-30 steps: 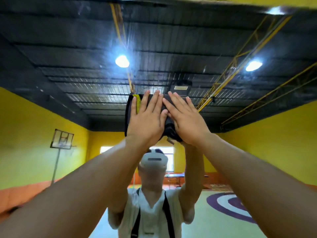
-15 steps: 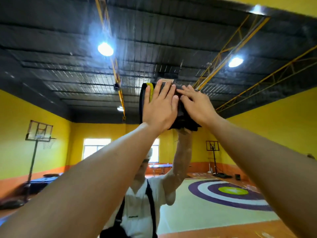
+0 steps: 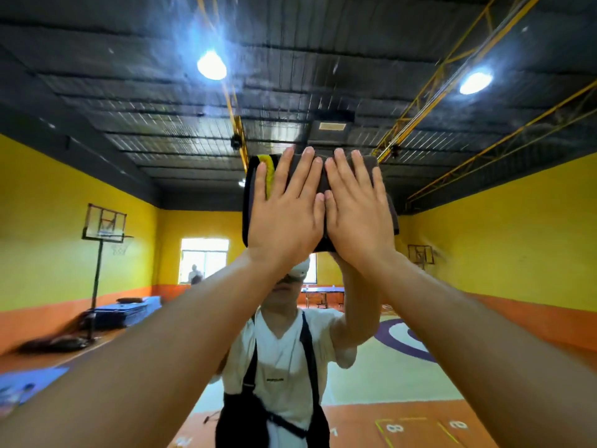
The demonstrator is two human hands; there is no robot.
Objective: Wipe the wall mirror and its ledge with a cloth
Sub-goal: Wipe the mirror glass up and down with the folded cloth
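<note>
Left grip (image 3: 284, 218), right grip (image 3: 358, 221) flat, fingers straight, pressing cloth (image 3: 250, 205) on mirror (image 3: 129, 124); bare glass all round.

A basketball hoop (image 3: 105, 223) stands against a yellow wall (image 3: 38, 227); blue mats (image 3: 124, 310), possibly stacked, lie near its base.

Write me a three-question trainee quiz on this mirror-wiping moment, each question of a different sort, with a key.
1. True or false: the left hand and the right hand both press flat, fingers straight, on the cloth against the mirror.
2. The strip on the cloth is: A red, B yellow, C white.
3. Fill in: the strip shows between the fingers of the ___ hand.
Key: 1 true; 2 B; 3 left.
</note>
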